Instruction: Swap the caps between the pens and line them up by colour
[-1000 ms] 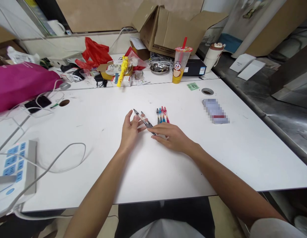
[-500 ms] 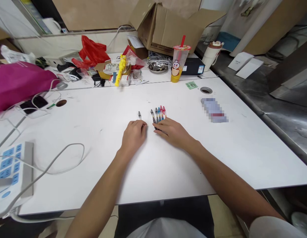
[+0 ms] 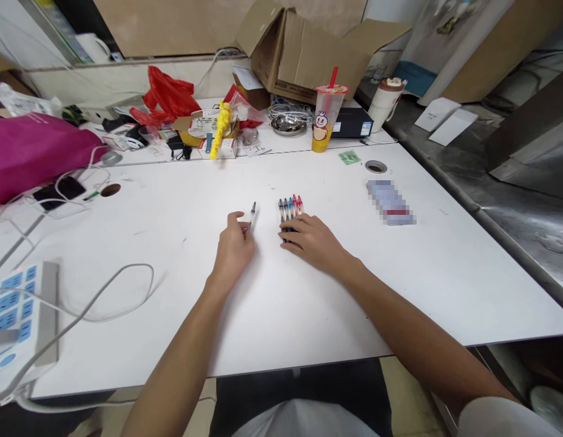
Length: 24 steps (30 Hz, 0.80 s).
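White work table (image 3: 281, 321), one, its far side crowded: open cardboard carton (image 3: 300, 60), magenta bag (image 3: 36, 152), red plastic bag (image 3: 165, 97), plastic drinks cup (image 3: 322, 115) with red straw, and, at near left, a blue-and-white power strip (image 3: 17, 315) with a grey cable (image 3: 127, 264). At centre of the table, the person's left hand (image 3: 231, 255), thumb and fingers closed on one clear-barrelled pen (image 3: 253, 213), which tilts upward from the grip, its lower part hidden by the fingers. Just beside it, the right hand (image 3: 311, 240) lies open and flat, its fingers (image 3: 293, 227) over a tight row of pens (image 3: 289, 209) lying side by side, with dark, blue, pink and red upper ends. Each pen looks light, stiff, smooth and apt to roll; the mid-barrel seems the surest hold. Lower ends are hidden under the right hand, so the count is uncertain, perhaps five. Whether that hand presses or merely touches cannot be told.
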Tool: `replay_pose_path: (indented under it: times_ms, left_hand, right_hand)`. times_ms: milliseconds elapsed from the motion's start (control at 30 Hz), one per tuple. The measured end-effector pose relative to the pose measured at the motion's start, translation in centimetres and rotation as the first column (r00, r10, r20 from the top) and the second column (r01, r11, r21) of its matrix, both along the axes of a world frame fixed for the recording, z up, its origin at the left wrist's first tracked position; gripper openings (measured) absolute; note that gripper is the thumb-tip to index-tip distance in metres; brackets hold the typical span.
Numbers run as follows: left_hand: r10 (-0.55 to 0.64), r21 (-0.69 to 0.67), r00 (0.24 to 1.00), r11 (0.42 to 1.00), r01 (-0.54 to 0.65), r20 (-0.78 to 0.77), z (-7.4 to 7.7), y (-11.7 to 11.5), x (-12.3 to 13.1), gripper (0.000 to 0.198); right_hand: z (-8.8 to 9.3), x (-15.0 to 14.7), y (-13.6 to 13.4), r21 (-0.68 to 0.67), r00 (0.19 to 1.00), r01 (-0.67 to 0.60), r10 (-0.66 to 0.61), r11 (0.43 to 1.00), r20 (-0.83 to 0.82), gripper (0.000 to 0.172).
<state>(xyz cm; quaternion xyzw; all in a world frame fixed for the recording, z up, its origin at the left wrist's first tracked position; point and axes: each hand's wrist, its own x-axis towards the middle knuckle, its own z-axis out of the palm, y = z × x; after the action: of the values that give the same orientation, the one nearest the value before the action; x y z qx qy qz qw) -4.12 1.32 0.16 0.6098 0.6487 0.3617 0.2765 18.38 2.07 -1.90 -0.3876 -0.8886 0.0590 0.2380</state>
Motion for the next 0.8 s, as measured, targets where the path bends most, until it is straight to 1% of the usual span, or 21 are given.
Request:
replay_pose_path:
  times_ms: [67, 100, 167, 200, 267, 300, 333, 367, 433, 500, 533, 567, 600, 633, 667, 733, 767, 800]
  left_hand:
    - [0.031, -0.026, 0.980, 0.999, -0.027, 0.195, 0.2, 0.2, 0.0, 0.045]
    - [0.030, -0.039, 0.953, 0.999, -0.019, 0.303, 0.3, 0.2, 0.1, 0.045]
    - [-0.013, -0.054, 0.861, 0.997, 0.047, 0.509, 0.7, 0.2, 0.5, 0.043]
    - [-0.043, -0.056, 0.808, 0.994, 0.094, 0.588, 0.9, 0.0, 0.7, 0.042]
    - [-0.099, -0.056, 0.723, 0.981, 0.188, 0.684, 1.3, -0.3, 1.3, 0.037]
    - [-0.117, -0.055, 0.688, 0.974, 0.222, 0.716, 1.6, -0.5, 1.5, 0.035]
    - [-0.125, -0.052, 0.654, 0.968, 0.245, 0.746, 1.8, -0.6, 1.8, 0.034]
    - [-0.125, -0.044, 0.615, 0.966, 0.253, 0.778, 2.0, -0.8, 1.9, 0.033]
    - [-0.113, -0.031, 0.542, 0.968, 0.250, 0.833, 2.4, -0.8, 2.0, 0.033]
    - [-0.106, -0.022, 0.495, 0.969, 0.244, 0.862, 2.5, -0.7, 1.9, 0.032]
    - [-0.105, -0.019, 0.484, 0.969, 0.245, 0.869, 2.5, -0.6, 1.8, 0.032]
    - [-0.105, -0.016, 0.478, 0.970, 0.244, 0.872, 2.4, -0.5, 1.8, 0.031]
    - [-0.104, -0.014, 0.477, 0.971, 0.238, 0.873, 2.3, -0.5, 1.8, 0.030]
    - [-0.101, -0.013, 0.483, 0.974, 0.226, 0.870, 2.1, -0.5, 1.9, 0.029]
    - [-0.095, -0.012, 0.492, 0.978, 0.209, 0.865, 1.9, -0.5, 2.0, 0.029]
    - [-0.077, -0.012, 0.512, 0.985, 0.169, 0.856, 1.7, -0.6, 2.4, 0.030]
    - [-0.068, -0.013, 0.515, 0.988, 0.151, 0.855, 1.6, -0.7, 2.6, 0.031]
    - [-0.059, -0.013, 0.514, 0.991, 0.136, 0.856, 1.6, -0.8, 2.7, 0.032]
  right_hand:
    - [0.3, 0.0, -0.2, -0.023, 1.000, -0.003, 0.003, 1.000, -0.020, 0.022]
    - [0.5, -0.1, -0.3, -0.031, 0.999, 0.000, -0.001, 1.000, -0.044, 0.025]
    - [0.9, -0.6, -0.8, -0.057, 0.992, 0.007, -0.015, 0.998, -0.129, 0.032]
    - [1.2, -0.8, -1.0, -0.087, 0.984, 0.007, -0.023, 0.996, -0.178, 0.034]
    - [1.7, -1.4, -1.6, -0.198, 0.965, -0.001, -0.051, 0.980, -0.256, 0.033]
    - [1.9, -1.7, -1.8, -0.280, 0.956, -0.006, -0.077, 0.960, -0.283, 0.034]
    - [2.1, -1.9, -2.0, -0.374, 0.943, -0.019, -0.108, 0.927, -0.315, 0.038]
    - [2.3, -2.0, -2.1, -0.472, 0.926, -0.050, -0.136, 0.880, -0.351, 0.041]
    - [2.8, -1.9, -2.1, -0.634, 0.876, -0.184, -0.167, 0.751, -0.452, 0.045]
    - [3.2, -1.7, -2.0, -0.719, 0.810, -0.358, -0.185, 0.595, -0.557, 0.049]
    - [3.3, -1.6, -2.0, -0.742, 0.785, -0.424, -0.198, 0.518, -0.587, 0.051]
    - [3.4, -1.6, -1.9, -0.760, 0.775, -0.464, -0.208, 0.455, -0.597, 0.053]
    - [3.5, -1.5, -1.9, -0.774, 0.780, -0.471, -0.209, 0.423, -0.589, 0.054]
    - [3.4, -1.6, -1.9, -0.782, 0.800, -0.443, -0.200, 0.438, -0.565, 0.055]
    - [3.4, -1.6, -1.9, -0.778, 0.830, -0.379, -0.187, 0.502, -0.525, 0.054]
    - [3.1, -1.8, -2.0, -0.699, 0.898, -0.172, -0.181, 0.694, -0.400, 0.049]
    - [2.9, -1.8, -2.0, -0.633, 0.925, -0.059, -0.196, 0.772, -0.326, 0.046]
    - [2.8, -1.9, -2.0, -0.570, 0.942, 0.036, -0.219, 0.821, -0.255, 0.043]
